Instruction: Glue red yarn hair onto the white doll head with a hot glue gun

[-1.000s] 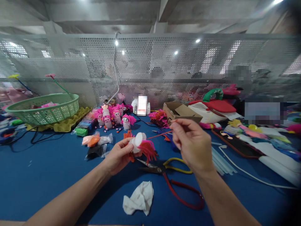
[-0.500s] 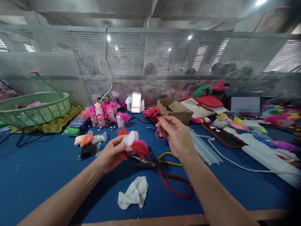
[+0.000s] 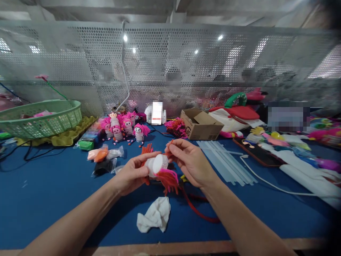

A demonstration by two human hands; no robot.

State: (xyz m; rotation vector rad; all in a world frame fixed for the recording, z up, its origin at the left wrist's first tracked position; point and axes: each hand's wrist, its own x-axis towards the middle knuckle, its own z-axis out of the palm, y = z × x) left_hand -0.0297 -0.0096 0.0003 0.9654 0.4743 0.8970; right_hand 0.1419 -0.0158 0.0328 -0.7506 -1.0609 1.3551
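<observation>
My left hand (image 3: pixel 133 174) is wrapped round a small white cylinder (image 3: pixel 158 164), whose flat round end faces me. Pink and red yarn strands (image 3: pixel 168 179) hang from its near side, and orange-red strands (image 3: pixel 147 149) stick up behind my left fingers. At the cylinder's right, my right hand (image 3: pixel 190 160) pinches a thin orange-red strand (image 3: pixel 169 144) between thumb and forefinger. Scissors with red (image 3: pixel 197 209) and yellow handles lie beneath the hands, partly hidden. A crumpled white tissue (image 3: pixel 155 215) rests on the blue table in front.
Several pink-haired dolls (image 3: pixel 138 133) stand behind the hands, near bagged clay (image 3: pixel 102 154). A green basket (image 3: pixel 42 119) is at left. A cardboard box (image 3: pixel 201 124), yarn pile (image 3: pixel 177 127) and pale glue sticks (image 3: pixel 229 163) lie behind and right, with a white cable (image 3: pixel 269 187).
My right hand has moved left and down to the cylinder with its strand. My left hand has brought the cylinder slightly right and down. The view has shifted a little.
</observation>
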